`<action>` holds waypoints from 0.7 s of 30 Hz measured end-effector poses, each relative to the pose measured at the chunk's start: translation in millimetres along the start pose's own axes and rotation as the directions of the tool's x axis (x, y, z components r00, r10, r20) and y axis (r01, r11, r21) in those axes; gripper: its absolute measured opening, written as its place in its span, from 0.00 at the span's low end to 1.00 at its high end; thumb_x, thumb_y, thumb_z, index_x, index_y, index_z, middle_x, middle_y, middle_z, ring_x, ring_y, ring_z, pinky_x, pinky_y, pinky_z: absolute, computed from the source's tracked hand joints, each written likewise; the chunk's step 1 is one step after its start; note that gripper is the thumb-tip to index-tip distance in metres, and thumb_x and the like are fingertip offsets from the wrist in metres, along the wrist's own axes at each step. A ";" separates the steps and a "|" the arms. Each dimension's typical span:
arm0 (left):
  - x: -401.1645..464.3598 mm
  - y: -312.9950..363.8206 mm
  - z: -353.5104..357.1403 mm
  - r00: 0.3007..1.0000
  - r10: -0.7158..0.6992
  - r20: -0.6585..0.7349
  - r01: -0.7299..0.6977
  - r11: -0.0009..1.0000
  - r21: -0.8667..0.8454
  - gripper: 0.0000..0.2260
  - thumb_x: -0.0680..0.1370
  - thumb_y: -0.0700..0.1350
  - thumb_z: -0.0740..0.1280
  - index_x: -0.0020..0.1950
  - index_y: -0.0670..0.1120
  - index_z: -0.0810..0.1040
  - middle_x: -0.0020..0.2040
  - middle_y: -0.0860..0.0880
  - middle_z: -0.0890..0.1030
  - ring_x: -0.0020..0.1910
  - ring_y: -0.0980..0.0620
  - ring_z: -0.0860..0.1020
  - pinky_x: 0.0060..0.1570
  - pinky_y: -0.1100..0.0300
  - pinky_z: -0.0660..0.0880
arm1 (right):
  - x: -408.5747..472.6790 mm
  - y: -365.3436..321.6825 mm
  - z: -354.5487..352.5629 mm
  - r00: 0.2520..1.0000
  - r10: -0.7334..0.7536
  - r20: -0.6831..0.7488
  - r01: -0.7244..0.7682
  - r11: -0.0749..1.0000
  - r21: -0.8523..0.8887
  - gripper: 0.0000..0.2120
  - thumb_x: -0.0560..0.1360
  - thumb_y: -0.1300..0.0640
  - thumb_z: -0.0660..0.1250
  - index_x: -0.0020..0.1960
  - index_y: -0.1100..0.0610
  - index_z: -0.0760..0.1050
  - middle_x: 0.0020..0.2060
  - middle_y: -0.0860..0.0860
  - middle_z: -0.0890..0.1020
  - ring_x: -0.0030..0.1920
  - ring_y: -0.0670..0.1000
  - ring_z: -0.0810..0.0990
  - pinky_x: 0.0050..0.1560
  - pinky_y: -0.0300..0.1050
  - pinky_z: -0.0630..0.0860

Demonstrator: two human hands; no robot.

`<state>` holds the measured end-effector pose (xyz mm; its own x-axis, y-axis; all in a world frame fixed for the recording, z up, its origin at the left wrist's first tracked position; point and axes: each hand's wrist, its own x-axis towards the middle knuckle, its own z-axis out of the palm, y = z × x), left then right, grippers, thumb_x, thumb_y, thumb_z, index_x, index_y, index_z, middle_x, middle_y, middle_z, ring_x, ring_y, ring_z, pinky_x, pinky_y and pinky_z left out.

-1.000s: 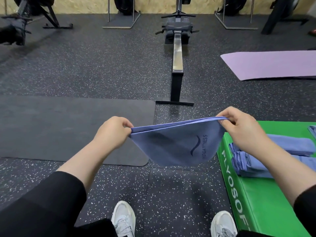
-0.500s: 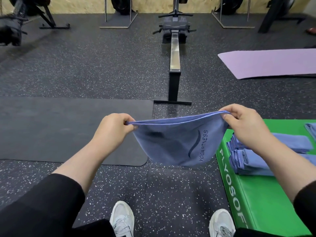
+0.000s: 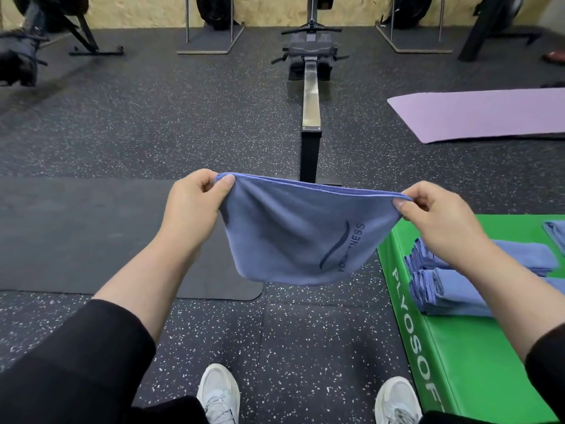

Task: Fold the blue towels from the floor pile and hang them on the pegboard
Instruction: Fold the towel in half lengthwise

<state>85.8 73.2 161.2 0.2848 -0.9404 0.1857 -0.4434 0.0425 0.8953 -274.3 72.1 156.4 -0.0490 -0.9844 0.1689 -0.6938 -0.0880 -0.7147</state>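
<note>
hidden or cut off: the pegboard is not seen from this head view. the printed wording on the held towel (image 3: 301, 237) is partly lost in a crease; only "yo" and "ness" read clearly beside a dark curved stroke. the green mat (image 3: 458, 356) runs off the right and bottom edges, its white lettering cut at the lower end. a third blue piece (image 3: 555, 237) at the right edge is mostly out of frame. the gym gear along the far wall is cropped at the top.

counts: two hands, one held towel, two folded towels fully visible on the green mat plus the cut-off piece, two white shoes (image 3: 218, 393), one dark floor mat (image 3: 76, 237), one purple mat (image 3: 483, 114), one rowing machine (image 3: 310, 87).

left hand (image 3: 191, 206): thumb and curled fingers pinch the towel's upper left corner.

right hand (image 3: 437, 215): thumb and curled fingers pinch the towel's upper right corner.

held towel, look: blue, soft, doubled over so two edges run together along the top; it sags in a rounded pouch between the hands, with shallow wrinkles near the left corner.

held towel, place: in the air in front of the person, above the speckled floor (image 3: 305, 347), between the dark floor mat and the green mat, its right side just over the green mat's near corner.

folded towels (image 3: 452, 289): lying side by side on the green mat, layered edges facing left, partly behind the right forearm.

sleeves: black, pushed up both forearms.
</note>
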 end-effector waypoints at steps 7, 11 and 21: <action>0.6 2.1 1.7 1.000 -0.001 0.007 0.001 1.000 0.028 0.12 0.81 0.54 0.62 0.42 0.49 0.77 0.35 0.56 0.74 0.38 0.54 0.70 0.47 0.46 0.77 | -0.9 -0.1 -4.0 0.999 0.030 -0.024 -0.029 0.999 0.024 0.10 0.77 0.54 0.72 0.40 0.55 0.76 0.30 0.50 0.77 0.26 0.43 0.70 0.33 0.45 0.64; -6.6 19.3 11.2 0.990 0.125 0.065 -0.132 0.984 0.118 0.10 0.84 0.47 0.61 0.46 0.49 0.79 0.37 0.55 0.79 0.36 0.59 0.72 0.40 0.59 0.69 | 3.9 8.0 -6.0 0.990 0.106 0.088 -0.093 0.986 -0.138 0.09 0.75 0.54 0.75 0.40 0.55 0.77 0.32 0.50 0.78 0.30 0.48 0.72 0.35 0.46 0.68; -26.7 45.8 65.1 0.849 0.183 0.496 -0.281 0.951 0.129 0.07 0.75 0.51 0.75 0.39 0.54 0.81 0.33 0.57 0.80 0.33 0.62 0.72 0.40 0.59 0.72 | -11.8 -54.7 44.9 0.882 -0.159 0.443 0.123 0.987 0.108 0.27 0.70 0.47 0.78 0.67 0.47 0.75 0.59 0.38 0.80 0.60 0.35 0.77 0.57 0.29 0.69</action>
<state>2.5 78.3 170.9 -0.2613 -0.9577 0.1209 -0.6110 0.2611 0.7474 -203.5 81.7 163.1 0.3853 -0.9220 -0.0386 -0.6131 -0.2246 -0.7574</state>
